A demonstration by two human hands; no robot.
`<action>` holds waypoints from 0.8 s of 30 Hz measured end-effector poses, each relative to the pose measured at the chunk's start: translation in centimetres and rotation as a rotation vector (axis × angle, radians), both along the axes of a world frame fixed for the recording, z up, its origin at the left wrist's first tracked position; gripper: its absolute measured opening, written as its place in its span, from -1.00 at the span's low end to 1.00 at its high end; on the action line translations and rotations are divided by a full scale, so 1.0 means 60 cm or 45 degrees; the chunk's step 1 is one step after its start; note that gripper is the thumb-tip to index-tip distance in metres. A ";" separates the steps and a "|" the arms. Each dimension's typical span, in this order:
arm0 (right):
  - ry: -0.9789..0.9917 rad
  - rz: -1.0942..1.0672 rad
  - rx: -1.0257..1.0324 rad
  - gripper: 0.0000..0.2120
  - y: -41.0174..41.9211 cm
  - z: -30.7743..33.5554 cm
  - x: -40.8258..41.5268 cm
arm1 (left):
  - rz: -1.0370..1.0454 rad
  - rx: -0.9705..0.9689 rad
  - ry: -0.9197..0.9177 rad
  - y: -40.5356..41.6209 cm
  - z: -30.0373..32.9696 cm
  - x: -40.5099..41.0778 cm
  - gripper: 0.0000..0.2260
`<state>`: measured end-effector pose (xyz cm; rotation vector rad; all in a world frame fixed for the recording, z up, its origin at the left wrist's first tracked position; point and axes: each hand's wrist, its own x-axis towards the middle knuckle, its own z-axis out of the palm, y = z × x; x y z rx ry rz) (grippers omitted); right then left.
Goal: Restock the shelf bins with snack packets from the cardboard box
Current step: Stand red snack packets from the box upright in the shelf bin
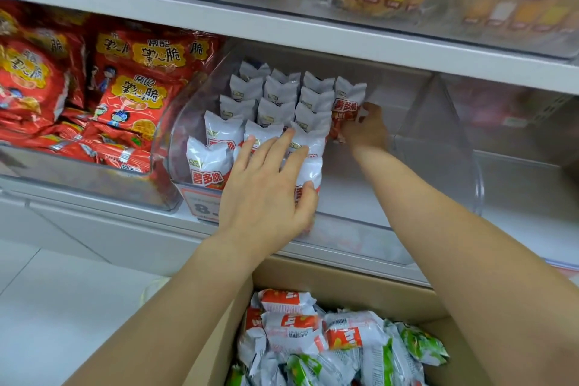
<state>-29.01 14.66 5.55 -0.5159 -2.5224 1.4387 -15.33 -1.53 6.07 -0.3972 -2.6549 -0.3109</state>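
inside the clear shelf bin (438,122) the right hand (368,128) pinched a white-red snack packet (347,103) at the back, while the left hand (266,191) pressed flat, fingers straight, on the front packets (216,163); below, the cardboard box (344,288) held more.

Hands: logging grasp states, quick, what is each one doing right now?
Left hand: fingers straight, pressing the front white packets in the clear bin.
Right hand: holding one packet upright at the back.

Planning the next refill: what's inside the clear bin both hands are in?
The clear bin holds upright white snack packets in rows at left; its right side is bare. Lower layers are hidden.
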 end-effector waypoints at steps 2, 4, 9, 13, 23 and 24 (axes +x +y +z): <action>-0.066 -0.055 -0.096 -0.50 0.001 0.019 0.015 | -0.012 -0.017 -0.028 -0.002 0.003 0.002 -0.51; -0.024 -0.007 -0.093 -0.63 0.000 0.040 0.047 | -0.051 0.002 -0.052 -0.006 0.011 0.006 -0.47; 0.249 0.271 0.122 -0.81 -0.005 0.073 0.220 | -0.132 0.305 -0.011 -0.011 0.028 0.062 -0.51; 0.373 0.389 0.111 -0.85 0.003 0.068 0.376 | -0.176 0.526 -0.074 -0.016 -0.007 0.169 -0.62; -0.748 0.316 0.427 -0.67 0.127 -0.188 0.590 | 0.031 0.381 -0.951 0.005 -0.218 0.309 -0.60; -0.801 0.276 0.469 -0.65 0.135 -0.210 0.607 | 0.040 0.372 -0.969 0.011 -0.227 0.307 -0.57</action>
